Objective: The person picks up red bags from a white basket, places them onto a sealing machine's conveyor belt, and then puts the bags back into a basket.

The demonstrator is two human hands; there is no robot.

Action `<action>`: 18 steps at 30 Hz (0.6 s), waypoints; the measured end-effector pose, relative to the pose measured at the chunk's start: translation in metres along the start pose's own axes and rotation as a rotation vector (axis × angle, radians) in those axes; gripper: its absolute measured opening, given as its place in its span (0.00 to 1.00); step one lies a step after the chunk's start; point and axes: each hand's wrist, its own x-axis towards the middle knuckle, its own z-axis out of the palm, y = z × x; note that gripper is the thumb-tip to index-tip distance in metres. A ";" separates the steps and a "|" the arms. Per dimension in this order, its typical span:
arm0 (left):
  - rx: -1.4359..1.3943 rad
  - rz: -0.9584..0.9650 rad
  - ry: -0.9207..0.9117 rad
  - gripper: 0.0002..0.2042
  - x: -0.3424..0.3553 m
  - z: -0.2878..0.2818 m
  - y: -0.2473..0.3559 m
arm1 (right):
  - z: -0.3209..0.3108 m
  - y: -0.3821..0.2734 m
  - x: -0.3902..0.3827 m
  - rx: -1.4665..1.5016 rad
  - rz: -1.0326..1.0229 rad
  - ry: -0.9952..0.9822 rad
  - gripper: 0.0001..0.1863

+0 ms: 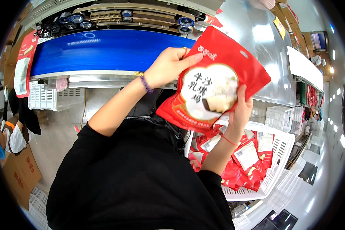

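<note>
Between my two hands is a red snack pouch (214, 90), tilted, its printed front with a pale oval facing up. My left hand (168, 65) pinches its upper left edge, thumb lying on the front. At its lower right edge my right hand (239, 107) grips it, thumb also on the front; the other fingers are mostly hidden behind. Beneath my right forearm, a white plastic basket (283, 151) holds several similar red pouches (247, 157), many with a pale label panel showing.
A blue conveyor belt (103, 51) runs ahead of me, with a red pouch (23, 65) at its left end. To the right is a metal table (253, 28). A white crate (53, 96) and a cardboard box (23, 174) stand at the left.
</note>
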 end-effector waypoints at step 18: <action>0.481 0.013 0.492 0.15 0.066 -0.035 -0.039 | 0.038 0.032 0.099 -0.228 -0.110 -0.051 0.17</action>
